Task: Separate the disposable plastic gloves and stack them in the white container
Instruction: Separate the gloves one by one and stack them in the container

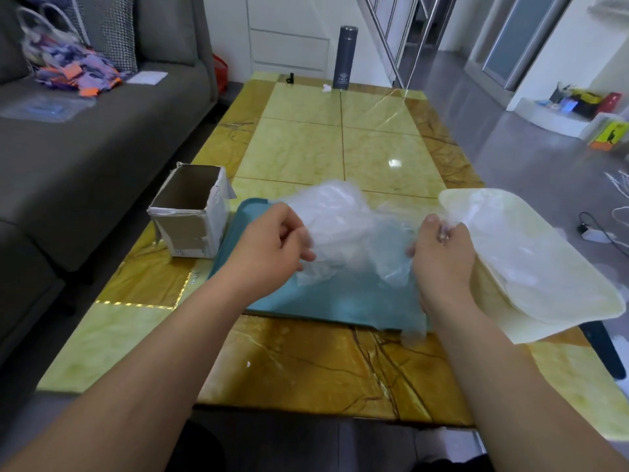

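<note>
The left hand point(272, 245) has its grip curled shut on one side of the crumpled clump of clear disposable plastic gloves point(340, 226). The right hand point(442, 248) pinches the film opposite, above the teal plastic tray point(340, 301). Clinging film could lift several gloves together, or tear. The shallow white container point(510, 323), at the right edge of the glossy yellow marble-pattern bench point(306, 148), looks tilted and might slide off. A grey sofa point(102, 137) stands left.

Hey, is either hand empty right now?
No, the left hand and right hand both pinch the gloves over the tray.
</note>
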`<move>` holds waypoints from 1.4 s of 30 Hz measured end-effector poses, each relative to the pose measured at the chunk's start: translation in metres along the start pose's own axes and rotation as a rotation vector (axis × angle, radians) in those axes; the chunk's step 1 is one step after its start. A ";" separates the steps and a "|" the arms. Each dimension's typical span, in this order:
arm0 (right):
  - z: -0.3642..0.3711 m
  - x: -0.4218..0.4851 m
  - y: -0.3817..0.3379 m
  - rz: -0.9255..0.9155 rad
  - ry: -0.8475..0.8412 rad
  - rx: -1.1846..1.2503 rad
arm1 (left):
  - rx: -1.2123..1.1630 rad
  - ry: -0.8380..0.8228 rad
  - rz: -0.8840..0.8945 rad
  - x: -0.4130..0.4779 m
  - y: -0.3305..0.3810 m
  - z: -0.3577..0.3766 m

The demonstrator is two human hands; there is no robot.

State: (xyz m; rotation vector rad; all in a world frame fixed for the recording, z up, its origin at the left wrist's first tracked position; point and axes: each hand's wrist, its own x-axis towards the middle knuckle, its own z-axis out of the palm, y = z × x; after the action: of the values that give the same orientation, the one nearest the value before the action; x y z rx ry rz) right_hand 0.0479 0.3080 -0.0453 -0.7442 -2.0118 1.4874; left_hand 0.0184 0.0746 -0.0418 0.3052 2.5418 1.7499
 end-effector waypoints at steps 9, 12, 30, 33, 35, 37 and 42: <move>0.011 0.001 0.008 -0.025 0.037 -0.044 | 0.082 0.206 0.092 -0.003 -0.006 -0.044; 0.013 -0.002 0.008 -0.032 0.035 -0.039 | 0.047 0.216 0.170 -0.011 0.002 -0.049; -0.006 -0.030 -0.032 -0.214 0.024 0.108 | -0.330 0.032 -0.061 -0.010 0.021 -0.011; -0.008 -0.035 -0.039 -0.244 -0.017 0.108 | -0.543 0.050 -0.082 -0.007 0.031 -0.009; -0.007 -0.040 -0.042 -0.240 -0.098 0.144 | -0.612 0.144 -0.070 -0.004 0.035 -0.004; -0.002 -0.046 -0.043 -0.222 -0.199 0.173 | -0.615 0.281 -0.065 -0.003 0.034 0.000; 0.021 -0.054 -0.027 -0.176 -0.422 0.162 | -0.502 0.107 -0.169 -0.005 0.024 0.022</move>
State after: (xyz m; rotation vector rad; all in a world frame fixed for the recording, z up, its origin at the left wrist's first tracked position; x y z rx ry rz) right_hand 0.0687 0.2496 -0.0291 -0.1888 -2.1499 1.7849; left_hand 0.0296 0.1024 -0.0283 -0.0265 2.0098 2.2888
